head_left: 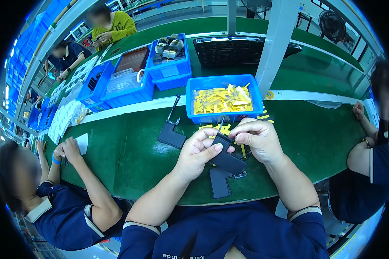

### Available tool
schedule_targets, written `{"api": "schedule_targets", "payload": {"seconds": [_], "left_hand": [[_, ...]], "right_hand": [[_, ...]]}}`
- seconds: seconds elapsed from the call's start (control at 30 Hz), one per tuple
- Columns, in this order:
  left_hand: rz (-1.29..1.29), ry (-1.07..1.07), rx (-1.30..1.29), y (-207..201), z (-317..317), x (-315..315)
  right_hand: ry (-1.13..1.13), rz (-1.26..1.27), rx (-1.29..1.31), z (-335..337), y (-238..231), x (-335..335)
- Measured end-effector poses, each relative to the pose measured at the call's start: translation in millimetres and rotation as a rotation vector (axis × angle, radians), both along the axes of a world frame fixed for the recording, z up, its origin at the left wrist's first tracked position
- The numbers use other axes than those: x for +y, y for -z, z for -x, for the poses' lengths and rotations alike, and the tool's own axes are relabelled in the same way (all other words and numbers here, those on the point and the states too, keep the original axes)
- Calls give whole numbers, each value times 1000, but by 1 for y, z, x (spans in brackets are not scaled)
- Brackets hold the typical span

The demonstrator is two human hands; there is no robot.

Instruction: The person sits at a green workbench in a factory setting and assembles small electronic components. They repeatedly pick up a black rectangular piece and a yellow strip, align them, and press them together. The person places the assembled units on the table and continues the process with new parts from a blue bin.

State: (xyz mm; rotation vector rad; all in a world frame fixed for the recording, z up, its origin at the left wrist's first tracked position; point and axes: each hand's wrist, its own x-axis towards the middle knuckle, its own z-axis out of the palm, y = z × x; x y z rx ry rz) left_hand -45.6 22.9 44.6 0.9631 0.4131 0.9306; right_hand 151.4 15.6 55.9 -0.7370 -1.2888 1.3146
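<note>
My left hand [196, 152] grips a flat black L-shaped part [227, 159], the thumb lying on its upper face. Beside its far end my right hand [257, 139] is closed in a pinch; whatever sits between the fingertips is too small to make out. A thin dark piece sticks up from the held part. Just below, near the table edge, lies another black L-shaped part [220, 183]. A third such part [172, 134], with a thin dark arm, rests to the left. Small yellow strips [216, 128] are scattered beyond my hands.
A blue bin [190, 113] full of yellow strips stands just beyond my hands. More blue bins [156, 74] are at the far left, near a metal post [277, 47] and a black panel [229, 51]. Co-workers sit left [69, 203] and right [367, 168] at the green table [136, 168].
</note>
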Motion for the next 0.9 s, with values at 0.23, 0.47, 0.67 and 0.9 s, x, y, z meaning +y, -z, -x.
{"api": "schedule_targets", "payload": {"seconds": [0.23, 0.47, 0.67, 0.9], "left_hand": [[-272, -200, 309, 1, -3, -4], [-674, -318, 702, -3, -4, -9], [-440, -191, 730, -5, -6, -7], [-291, -215, 475, 2, 0, -1]], "right_hand": [[317, -402, -572, 7, -19, -5], [371, -597, -781, 8, -15, -6], [546, -808, -1084, 20, -12, -12], [511, -738, -929, 29, -17, -21]]}}
